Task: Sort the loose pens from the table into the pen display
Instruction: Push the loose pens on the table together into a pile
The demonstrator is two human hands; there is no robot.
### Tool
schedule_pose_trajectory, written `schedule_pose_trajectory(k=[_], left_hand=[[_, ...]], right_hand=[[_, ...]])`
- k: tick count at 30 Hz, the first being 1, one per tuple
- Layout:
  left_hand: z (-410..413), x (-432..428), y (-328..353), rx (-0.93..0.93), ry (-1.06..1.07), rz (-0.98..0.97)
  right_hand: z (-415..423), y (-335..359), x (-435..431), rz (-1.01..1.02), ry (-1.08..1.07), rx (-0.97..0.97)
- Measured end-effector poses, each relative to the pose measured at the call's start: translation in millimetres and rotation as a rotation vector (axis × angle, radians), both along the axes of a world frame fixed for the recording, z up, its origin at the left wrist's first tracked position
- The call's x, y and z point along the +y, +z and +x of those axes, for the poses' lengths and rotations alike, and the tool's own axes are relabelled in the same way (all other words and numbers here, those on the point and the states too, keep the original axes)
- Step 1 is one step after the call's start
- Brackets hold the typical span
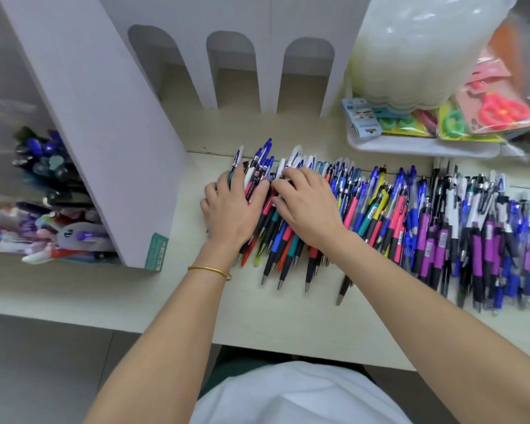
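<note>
A long pile of loose pens [426, 228], blue, purple, black, pink and teal, lies in a row across the pale table [288, 316]. Both of my hands are at its left end. My left hand [230, 209], with a gold bangle on the wrist, cups the outer edge of the pile and holds a few pens between thumb and forefinger. Next to it, my right hand [306, 206] lies on top with bent fingers gripping pens. The lavender cardboard pen display [104, 117] stands to the left and behind. It has three arched slots [230, 65], and sorted pens [46, 191] fill its left side.
At the back right a white tray [423, 149] holds packaged scissors [499, 110]. A white plastic bag [416, 41] sits above the tray. The table's front edge [135, 324] runs close to my body, with floor below on the left.
</note>
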State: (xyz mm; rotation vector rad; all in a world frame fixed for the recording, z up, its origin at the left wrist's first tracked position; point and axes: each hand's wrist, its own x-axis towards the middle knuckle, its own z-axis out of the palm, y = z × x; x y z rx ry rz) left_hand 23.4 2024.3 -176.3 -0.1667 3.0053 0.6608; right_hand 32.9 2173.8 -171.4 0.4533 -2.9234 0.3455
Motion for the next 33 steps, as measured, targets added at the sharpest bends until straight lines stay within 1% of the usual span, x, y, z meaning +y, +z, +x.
schedule_pose_trajectory(k=[3, 6, 8, 10, 14, 18, 23, 25, 28, 30, 33], left_hand=[[7, 8, 7, 0.001, 0.021, 0.018], [11, 18, 11, -0.005, 0.021, 0.053], [12, 24, 13, -0.026, 0.010, 0.052], [13, 30, 13, -0.045, -0.003, 0.050], [16, 40, 14, -0.052, 0.008, 0.032], [23, 55, 15, -0.041, 0.027, 0.061], [26, 66, 16, -0.051, 0.055, 0.028], [27, 72, 16, -0.059, 0.073, 0.009], [30, 79, 16, -0.074, 0.096, 0.006], [31, 82, 16, -0.072, 0.109, 0.047], [33, 87, 16, -0.051, 0.126, 0.081]], right_hand=[[0, 1, 5, -0.021, -0.046, 0.031], [7, -1, 11, 0.031, -0.255, 0.067], [11, -2, 18, 0.015, -0.404, 0.010], [13, -5, 25, -0.059, -0.490, -0.071], [16, -7, 36, -0.286, -0.475, -0.092], [17, -8, 44, -0.498, -0.478, -0.099], [19, -4, 48, -0.585, -0.482, -0.107], [22, 1, 52, -0.547, -0.488, -0.087], [34, 7, 72, -0.274, -0.606, 0.000], [45, 8, 93, -0.132, -0.733, -0.037], [60, 4, 116, -0.075, -0.842, -0.148]])
